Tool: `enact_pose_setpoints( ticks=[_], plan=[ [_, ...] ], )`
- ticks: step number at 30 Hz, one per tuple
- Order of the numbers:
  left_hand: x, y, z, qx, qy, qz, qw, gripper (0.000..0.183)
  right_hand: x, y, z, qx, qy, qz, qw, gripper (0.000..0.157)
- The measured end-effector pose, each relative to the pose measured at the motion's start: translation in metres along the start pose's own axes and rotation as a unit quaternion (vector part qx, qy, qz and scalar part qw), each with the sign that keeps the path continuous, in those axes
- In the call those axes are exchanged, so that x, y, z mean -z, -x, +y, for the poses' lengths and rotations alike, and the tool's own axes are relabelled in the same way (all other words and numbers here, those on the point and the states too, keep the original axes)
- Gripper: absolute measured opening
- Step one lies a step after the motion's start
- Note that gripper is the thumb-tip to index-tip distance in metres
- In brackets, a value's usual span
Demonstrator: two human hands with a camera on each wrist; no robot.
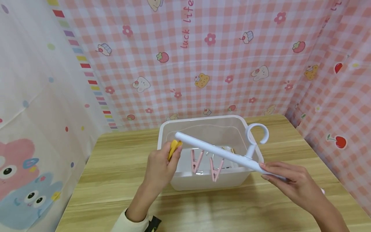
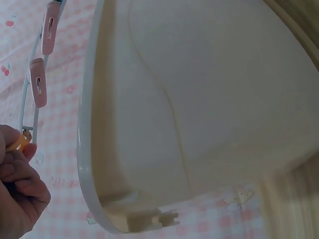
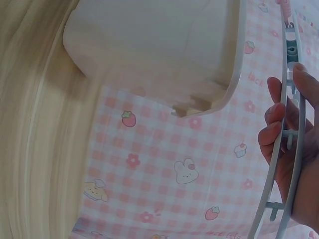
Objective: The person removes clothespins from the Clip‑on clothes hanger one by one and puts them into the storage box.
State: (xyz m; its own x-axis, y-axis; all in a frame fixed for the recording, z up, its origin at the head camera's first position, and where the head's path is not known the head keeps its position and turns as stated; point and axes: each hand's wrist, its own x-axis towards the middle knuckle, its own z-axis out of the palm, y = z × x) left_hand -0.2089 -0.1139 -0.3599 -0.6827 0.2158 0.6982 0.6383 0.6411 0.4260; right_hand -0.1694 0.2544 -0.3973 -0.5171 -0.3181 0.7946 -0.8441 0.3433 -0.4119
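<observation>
A white hanger (image 1: 214, 150) with a curved hook (image 1: 258, 129) is held at a slant above a white bin (image 1: 208, 181). My right hand (image 1: 297, 183) grips the hanger right of the hook; in the right wrist view the fingers wrap its two thin rails (image 3: 271, 186). Two pink clothespins (image 1: 196, 161) (image 1: 215, 169) hang from the hanger's bar. Near the bar's left end my left hand (image 1: 159, 164) pinches a yellow clothespin (image 1: 173, 149). The left wrist view puts this clothespin (image 2: 21, 141) at the rails; whether it bites on them I cannot tell.
Inside the bin lie several small items, partly hidden by the hanger. The bin stands on a wood-grain table (image 1: 121, 180). A pink checked cloth (image 1: 185, 64) hangs behind, with a pale printed cloth (image 1: 43, 112) on the left.
</observation>
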Motion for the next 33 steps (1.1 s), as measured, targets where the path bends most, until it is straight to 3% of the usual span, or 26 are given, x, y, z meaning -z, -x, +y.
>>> enact_pose_setpoints(
  ticks=[4, 9, 21, 29, 33],
  plan=[
    [-0.002, 0.002, -0.003, -0.073, -0.109, 0.028, 0.9910, 0.015, 0.001, 0.000, -0.001, -0.003, 0.008, -0.007, 1.000, 0.036],
    [-0.002, 0.002, -0.003, -0.112, -0.162, 0.041, 0.9796, 0.025, 0.001, 0.001, -0.002, -0.004, 0.002, -0.014, 1.000, 0.036],
    [-0.002, 0.001, -0.002, -0.105, -0.148, 0.039, 0.9827, 0.026, 0.005, 0.002, -0.003, 0.005, 0.014, 0.004, 1.000, 0.040],
    [0.001, 0.001, -0.007, -0.109, -0.158, 0.065, 0.9794, 0.048, 0.018, 0.006, -0.003, 0.002, 0.017, 0.025, 1.000, 0.038],
    [0.002, -0.005, -0.014, -0.091, -0.158, 0.053, 0.9818, 0.029, 0.025, 0.011, -0.004, 0.003, 0.015, 0.032, 0.999, 0.036]
  ],
)
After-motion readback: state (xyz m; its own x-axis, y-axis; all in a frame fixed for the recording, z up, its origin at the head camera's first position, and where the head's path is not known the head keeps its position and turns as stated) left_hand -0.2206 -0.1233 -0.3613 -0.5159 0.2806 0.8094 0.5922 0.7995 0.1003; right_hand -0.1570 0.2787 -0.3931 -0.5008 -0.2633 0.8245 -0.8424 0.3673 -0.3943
